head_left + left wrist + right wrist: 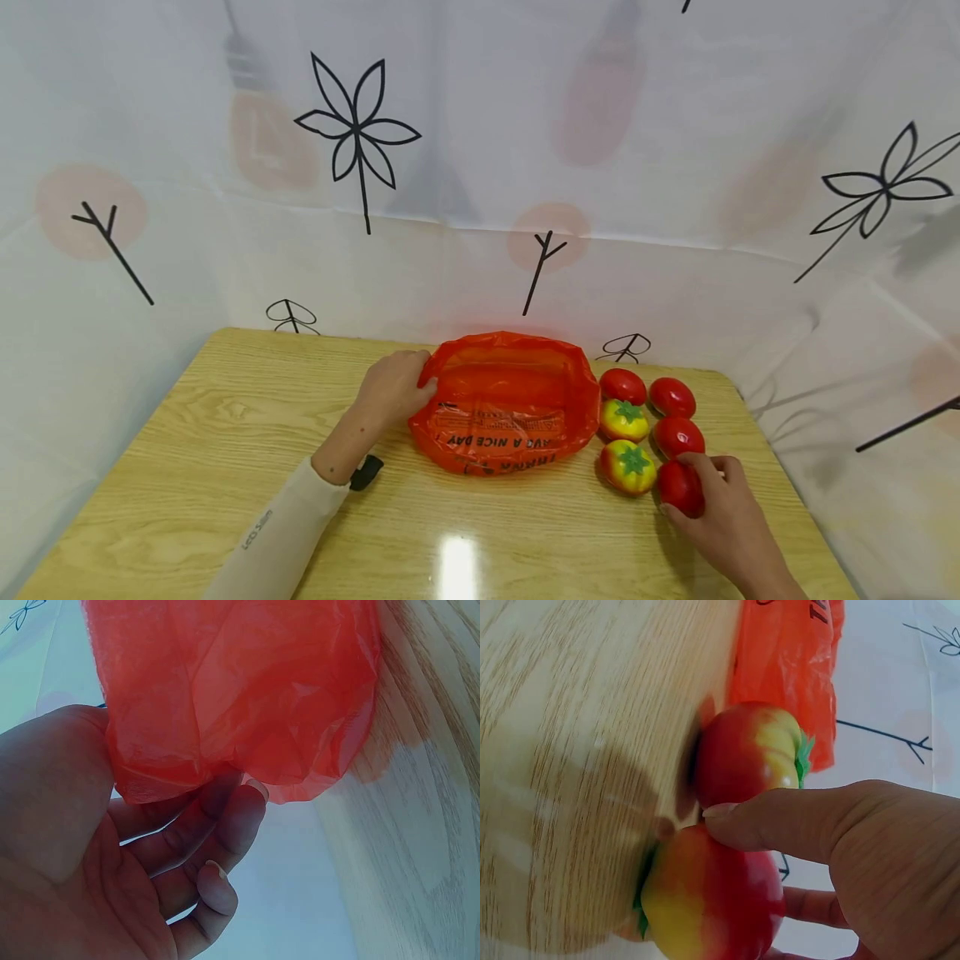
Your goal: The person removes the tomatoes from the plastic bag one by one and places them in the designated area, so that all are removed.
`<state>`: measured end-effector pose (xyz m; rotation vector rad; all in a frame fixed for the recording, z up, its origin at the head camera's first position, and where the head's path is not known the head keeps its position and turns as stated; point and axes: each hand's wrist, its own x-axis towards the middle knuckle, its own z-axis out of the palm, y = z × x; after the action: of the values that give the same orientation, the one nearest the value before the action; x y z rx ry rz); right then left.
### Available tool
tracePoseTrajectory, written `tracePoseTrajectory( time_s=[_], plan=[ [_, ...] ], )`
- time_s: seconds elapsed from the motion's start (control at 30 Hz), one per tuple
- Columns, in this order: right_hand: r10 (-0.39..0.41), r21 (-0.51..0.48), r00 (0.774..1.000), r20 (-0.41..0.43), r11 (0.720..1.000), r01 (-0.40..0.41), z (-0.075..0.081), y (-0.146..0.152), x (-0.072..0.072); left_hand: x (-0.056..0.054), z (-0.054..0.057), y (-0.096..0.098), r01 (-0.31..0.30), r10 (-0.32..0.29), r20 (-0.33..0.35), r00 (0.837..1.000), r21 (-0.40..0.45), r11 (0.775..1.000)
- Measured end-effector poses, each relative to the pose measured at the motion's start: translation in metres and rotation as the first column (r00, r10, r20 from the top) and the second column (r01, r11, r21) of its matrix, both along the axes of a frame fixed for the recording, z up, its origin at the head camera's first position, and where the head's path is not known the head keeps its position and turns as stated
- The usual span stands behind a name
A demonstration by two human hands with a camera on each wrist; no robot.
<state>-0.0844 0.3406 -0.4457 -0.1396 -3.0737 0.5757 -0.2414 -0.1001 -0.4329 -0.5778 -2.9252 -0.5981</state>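
Observation:
A red plastic bag [498,446] with black print stands with its mouth spread at the back middle of the table. My left hand [393,385] grips its left rim; the left wrist view shows the bag's film [247,690] between thumb and fingers. On the right, my right hand [723,508] holds the nearest red toy tomato [681,489], thumb on one side and fingers on the other. In the right wrist view this tomato [712,892] shows a yellow patch and green leaf tips. Beside it sits a toy tomato [628,467] with its green calyx up.
Several more toy tomatoes, such as a red one [672,397] and a yellow-topped one [624,419], stand in two rows right of the bag. Behind the wooden table [225,433] hangs a white cloth [465,275] with plant drawings.

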Motion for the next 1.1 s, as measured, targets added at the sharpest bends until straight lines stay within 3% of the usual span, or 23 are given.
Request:
tracePoseTrajectory(
  time_s=[0.47,0.67,0.93,1.1],
  plan=[
    [-0.003,0.028,1.0,0.015,1.0,0.003,0.006,0.0,-0.003,0.0,-0.002,-0.002,-0.015,0.015,-0.002,1.0,-0.002,1.0],
    [0.053,0.062,0.99,-0.131,0.997,-0.045,0.007,0.008,-0.004,0.001,-0.001,-0.006,-0.021,0.021,0.004,1.0,0.004,1.0],
    [0.061,0.022,0.938,-0.341,0.998,-0.057,0.006,0.02,-0.012,0.001,0.003,-0.01,-0.055,0.054,0.017,0.998,0.04,0.998],
    [0.013,-0.002,0.909,-0.417,1.0,-0.015,0.01,0.027,-0.018,0.006,0.007,-0.015,-0.035,0.04,-0.047,0.998,0.101,0.994]
  ],
)
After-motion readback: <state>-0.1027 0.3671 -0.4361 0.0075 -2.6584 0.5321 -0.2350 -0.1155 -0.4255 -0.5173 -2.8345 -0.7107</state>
